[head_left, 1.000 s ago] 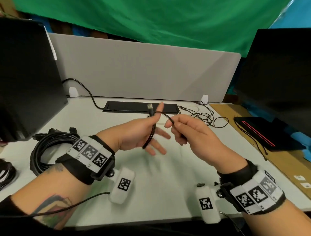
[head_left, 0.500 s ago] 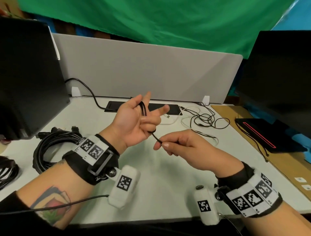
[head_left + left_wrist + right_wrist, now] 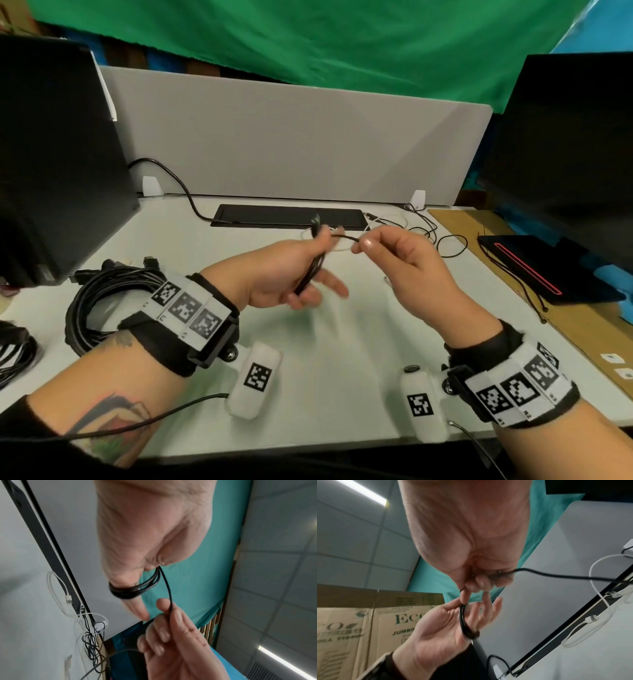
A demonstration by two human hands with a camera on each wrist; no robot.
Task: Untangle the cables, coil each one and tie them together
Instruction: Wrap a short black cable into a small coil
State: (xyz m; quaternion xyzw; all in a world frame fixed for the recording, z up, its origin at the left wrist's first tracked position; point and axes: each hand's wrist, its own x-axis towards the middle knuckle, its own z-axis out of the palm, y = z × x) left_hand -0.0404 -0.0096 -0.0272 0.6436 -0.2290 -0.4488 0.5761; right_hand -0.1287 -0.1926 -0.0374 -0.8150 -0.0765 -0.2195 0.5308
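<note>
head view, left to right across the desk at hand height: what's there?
Coiled black cable bundle → left hand holding the thin black cable → right hand pinching its free end → black device with red stripe.

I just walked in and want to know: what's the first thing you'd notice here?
Two hands in the middle, above the white desk: the left hand has a thin black cable looped around its fingers, and the right hand pinches the cable's free end. At the left on the desk lies a thick black cable bundle, and a huge green cloth hangs behind.
</note>
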